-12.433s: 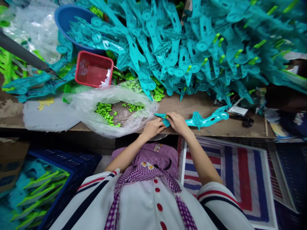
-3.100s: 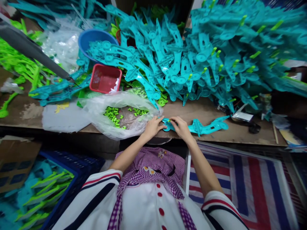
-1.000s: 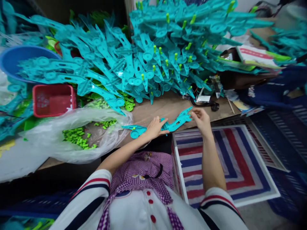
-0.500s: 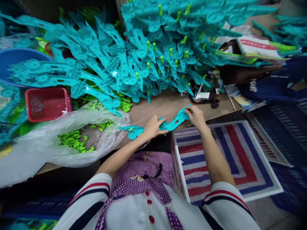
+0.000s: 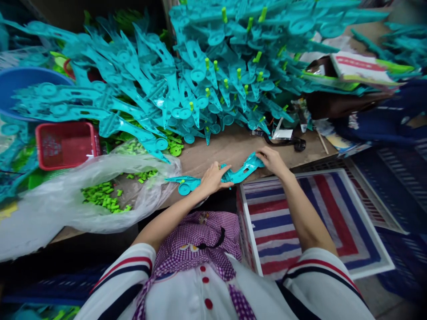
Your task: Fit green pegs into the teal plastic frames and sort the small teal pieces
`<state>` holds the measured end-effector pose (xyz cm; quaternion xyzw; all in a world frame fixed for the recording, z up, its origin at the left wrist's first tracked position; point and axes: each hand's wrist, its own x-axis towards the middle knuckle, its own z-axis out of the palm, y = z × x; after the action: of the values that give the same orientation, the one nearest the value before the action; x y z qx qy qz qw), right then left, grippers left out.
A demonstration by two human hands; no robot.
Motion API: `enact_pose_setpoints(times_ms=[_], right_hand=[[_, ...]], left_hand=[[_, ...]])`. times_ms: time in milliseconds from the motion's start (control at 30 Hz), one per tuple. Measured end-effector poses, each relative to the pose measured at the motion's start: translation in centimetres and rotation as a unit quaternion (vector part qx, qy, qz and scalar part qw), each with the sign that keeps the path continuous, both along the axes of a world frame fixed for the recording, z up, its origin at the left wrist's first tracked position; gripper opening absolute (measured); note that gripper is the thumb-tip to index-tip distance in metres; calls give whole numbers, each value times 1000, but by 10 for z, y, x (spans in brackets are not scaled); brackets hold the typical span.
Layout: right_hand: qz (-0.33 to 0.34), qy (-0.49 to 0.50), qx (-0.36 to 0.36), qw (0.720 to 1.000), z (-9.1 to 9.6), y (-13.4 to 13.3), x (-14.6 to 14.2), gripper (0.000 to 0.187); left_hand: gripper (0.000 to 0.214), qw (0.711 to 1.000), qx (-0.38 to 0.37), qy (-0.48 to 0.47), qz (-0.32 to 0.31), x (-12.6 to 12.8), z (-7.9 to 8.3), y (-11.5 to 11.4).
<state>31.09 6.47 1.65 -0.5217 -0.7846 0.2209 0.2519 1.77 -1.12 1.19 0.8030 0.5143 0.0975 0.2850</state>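
Note:
A long teal plastic part (image 5: 237,172) lies across the front edge of the wooden bench (image 5: 230,146). My left hand (image 5: 213,177) presses down on its middle, fingers curled over it. My right hand (image 5: 272,159) pinches its right end. A small green peg shows on the part's round left end (image 5: 184,186). A clear plastic bag (image 5: 100,195) of small green pegs (image 5: 100,198) lies open just left of my left hand.
A big heap of teal parts (image 5: 200,80), many with green pegs, fills the back of the bench. A red basket (image 5: 65,144) and a blue bowl (image 5: 20,82) sit at left. A striped red, white and blue bin (image 5: 316,218) stands at lower right.
Since half a second ago my right hand has shifted slightly left along the part's right end. My left hand stays on the middle. Earlier, both hands worked at the part's left end.

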Motion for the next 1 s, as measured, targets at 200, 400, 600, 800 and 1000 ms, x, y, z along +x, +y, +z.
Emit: enact_pose_setpoints(times_ms=[200, 400, 600, 800, 1000], right_hand=[[16, -3, -14, 1000, -7, 8, -5, 31], [-37, 7, 20, 999, -7, -5, -9, 44], [36, -149, 113, 982, 31, -91, -42, 78], [218, -277, 140, 925, 69, -130, -91, 76], [132, -227, 301, 917, 81, -133, -56, 81]], left_hand=[[73, 1000, -6, -20, 10, -1, -2, 1], [94, 999, -21, -34, -22, -4, 2, 3], [104, 991, -9, -100, -91, -11, -2, -7], [108, 981, 15, -168, -99, -38, 43, -42], [74, 922, 242, -262, 151, -97, 112, -95]])
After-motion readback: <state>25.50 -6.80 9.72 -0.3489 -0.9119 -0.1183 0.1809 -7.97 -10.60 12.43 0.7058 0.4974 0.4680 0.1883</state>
